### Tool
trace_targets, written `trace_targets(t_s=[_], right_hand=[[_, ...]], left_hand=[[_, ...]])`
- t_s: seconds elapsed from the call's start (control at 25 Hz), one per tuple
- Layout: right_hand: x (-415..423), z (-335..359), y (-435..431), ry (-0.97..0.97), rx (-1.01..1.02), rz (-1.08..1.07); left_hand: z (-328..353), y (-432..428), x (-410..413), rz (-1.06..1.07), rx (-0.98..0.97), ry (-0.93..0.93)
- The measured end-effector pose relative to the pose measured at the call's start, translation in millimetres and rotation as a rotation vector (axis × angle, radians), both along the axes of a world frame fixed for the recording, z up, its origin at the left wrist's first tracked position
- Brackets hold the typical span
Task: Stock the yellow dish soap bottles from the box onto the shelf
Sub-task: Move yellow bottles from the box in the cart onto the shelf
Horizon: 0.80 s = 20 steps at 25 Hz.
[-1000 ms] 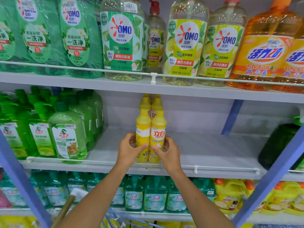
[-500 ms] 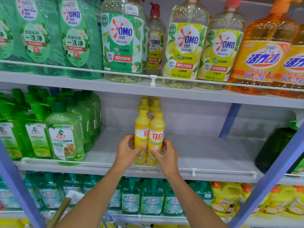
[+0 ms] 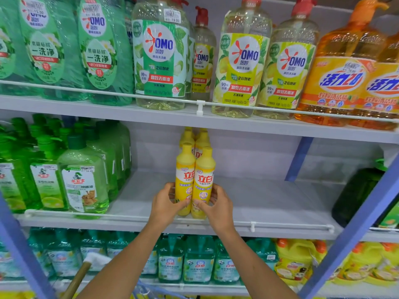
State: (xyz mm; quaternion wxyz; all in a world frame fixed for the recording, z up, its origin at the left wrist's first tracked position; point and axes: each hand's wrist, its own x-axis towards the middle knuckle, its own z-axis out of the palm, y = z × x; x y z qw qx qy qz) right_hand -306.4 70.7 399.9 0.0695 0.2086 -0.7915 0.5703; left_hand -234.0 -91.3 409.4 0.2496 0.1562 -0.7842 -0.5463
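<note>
Two yellow dish soap bottles stand upright side by side at the front of the middle shelf [image 3: 269,203]. My left hand [image 3: 165,203] grips the left front bottle [image 3: 184,169] low down. My right hand [image 3: 218,207] grips the right front bottle [image 3: 204,171] the same way. Directly behind them stand more yellow bottles [image 3: 195,139] in two rows, mostly hidden. The box is not in view.
Green pump bottles [image 3: 83,180] fill the left of the middle shelf. A dark green bottle [image 3: 356,195] stands at its right end, with bare shelf between. A white rail [image 3: 251,225] runs along the front edge. Large bottles crowd the shelf above, teal and yellow ones below.
Both hands still hold the two front bottles on the shelf. The bottles have shifted very little; the view has drifted slightly.
</note>
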Motion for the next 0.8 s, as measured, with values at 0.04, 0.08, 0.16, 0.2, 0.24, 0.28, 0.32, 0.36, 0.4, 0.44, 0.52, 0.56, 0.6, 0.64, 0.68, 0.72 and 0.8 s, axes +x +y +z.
trace_targets(t_s=[0.04, 0.08, 0.16, 0.2, 0.24, 0.28, 0.32, 0.36, 0.4, 0.44, 0.52, 0.56, 0.6, 0.64, 0.68, 0.72, 0.8], right_hand=[[0.0, -4.8, 2.4, -0.015, 0.028, 0.006], [0.2, -8.2, 4.7, -0.029, 0.045, 0.007], [-0.3, -9.3, 5.6, -0.044, 0.066, -0.002], [-2.0, -7.7, 3.6, -0.046, 0.074, -0.008], [-4.3, -5.9, 1.2, -0.050, 0.082, -0.018], [-7.1, -3.9, -1.6, -0.055, 0.094, -0.032], [-10.2, -2.2, -4.4, -0.057, 0.110, -0.048], [-13.4, -1.5, -7.5, -0.057, 0.123, -0.060], [-16.6, -1.5, -9.5, -0.054, 0.128, -0.068], [-19.3, -2.6, -10.1, -0.051, 0.130, -0.072], [-22.4, -3.7, -12.4, -0.044, 0.134, -0.070], [-24.2, -3.9, -13.1, -0.041, 0.135, -0.069], [-26.4, -4.4, -14.1, -0.041, 0.136, -0.069], [-29.2, -5.4, -15.6, -0.045, 0.135, -0.072], [-31.8, -6.0, -17.2, -0.048, 0.136, -0.075], [-34.5, -6.8, -19.1, -0.051, 0.134, -0.081], [-39.8, -6.7, -22.2, -0.057, 0.131, -0.087]], left_hand=[[-2.3, -0.1, -0.7, 0.011, -0.017, 0.002], [-3.1, -2.0, -1.9, 0.003, -0.023, -0.003], [-1.9, -10.9, -4.7, -0.057, -0.022, -0.026], [-0.7, -16.3, -5.9, -0.093, -0.033, -0.044], [0.9, -19.7, -6.1, -0.118, -0.049, -0.061], [1.7, -21.3, -6.5, -0.128, -0.061, -0.065], [1.5, -20.6, -6.8, -0.119, -0.066, -0.061], [0.5, -18.9, -6.9, -0.101, -0.056, -0.052], [-0.7, -16.8, -7.6, -0.076, -0.043, -0.045], [-2.3, -14.7, -8.5, -0.049, -0.032, -0.040], [-5.6, -15.9, -12.2, -0.009, -0.025, -0.033], [-6.4, -17.2, -14.2, -0.002, -0.027, -0.028], [-6.8, -18.7, -16.2, 0.000, -0.033, -0.024], [-7.1, -19.6, -18.4, -0.002, -0.040, -0.021], [-8.0, -20.3, -21.3, -0.011, -0.042, -0.013], [-9.0, -21.4, -24.0, -0.021, -0.040, -0.003], [-9.4, -23.4, -30.0, -0.035, -0.030, 0.011]])
